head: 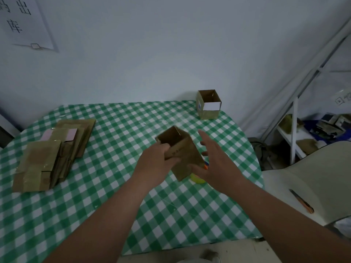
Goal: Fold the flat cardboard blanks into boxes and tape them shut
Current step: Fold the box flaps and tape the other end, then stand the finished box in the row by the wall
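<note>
With the left hand (pixel 158 158) gripping the opened cardboard box (pixel 180 154) above the table (pixel 114 120) and the right hand (pixel 214 162) spread loose beside it, squaring the walls before folding flaps looks wise.

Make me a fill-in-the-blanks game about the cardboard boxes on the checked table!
1. The left hand grips the open brown cardboard box while the ____ hand stays open beside it.
2. The green-and-white checked tablecloth has a ____ pattern.
3. The stack of flat brown cardboard blanks lies on the table's ____ side.

Missing words: right; checked; left
</note>
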